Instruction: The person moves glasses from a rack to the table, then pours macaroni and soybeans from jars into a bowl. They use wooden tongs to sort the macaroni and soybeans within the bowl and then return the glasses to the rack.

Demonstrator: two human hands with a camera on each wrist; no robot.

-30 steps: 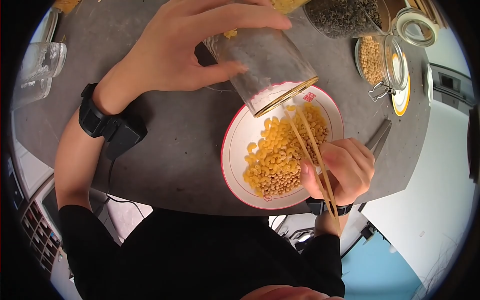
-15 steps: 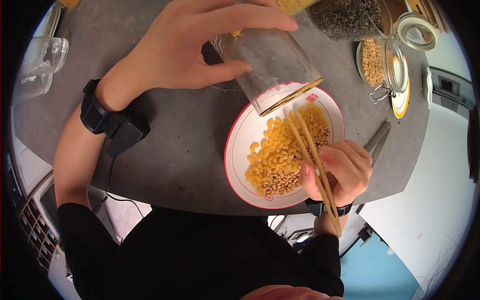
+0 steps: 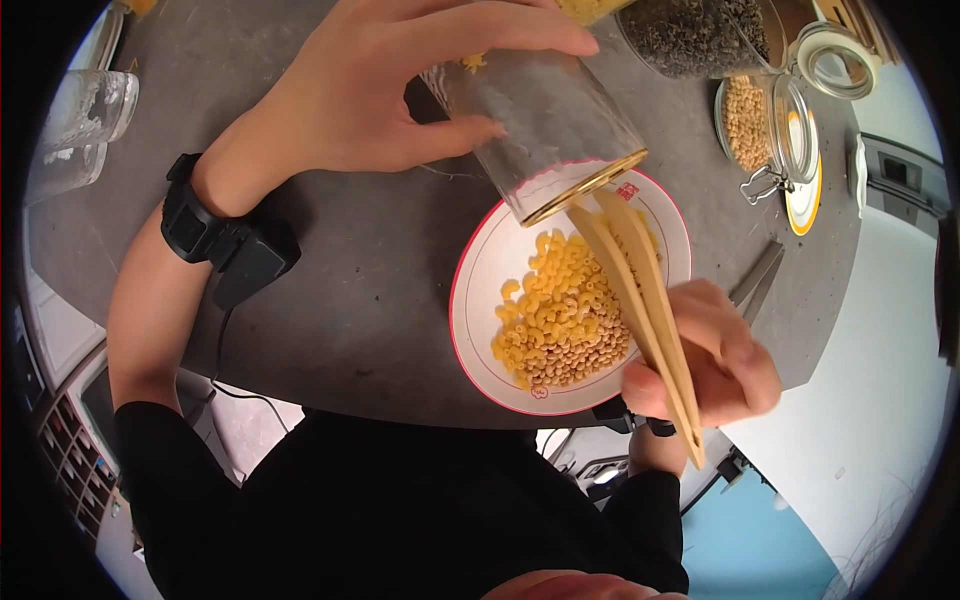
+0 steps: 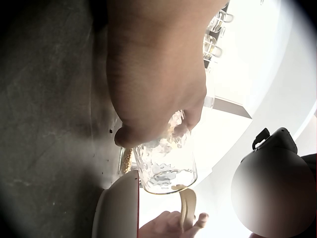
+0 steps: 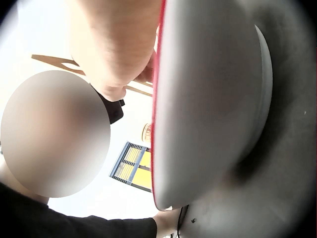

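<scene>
The right hand (image 3: 728,365) pinches smooth wooden tongs (image 3: 672,375). Beside it, a round white bowl (image 3: 485,290) with a red edge holds curly yellow pasta (image 3: 550,285) and little round tan beans (image 3: 575,362). Its red square mark (image 3: 628,191) is too small to read. A bumpy, clear glass (image 3: 560,120) with a gold rim tips over the bowl, by the tongs' ends. The left hand (image 3: 345,95) grips it, thumb and fingers around. Farther off stands a clip-top jar (image 3: 797,130).

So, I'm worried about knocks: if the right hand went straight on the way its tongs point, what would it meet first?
Probably the tilted glass, at its rim, with the wooden tongs in the right hand arriving first; depth is unclear.
</scene>
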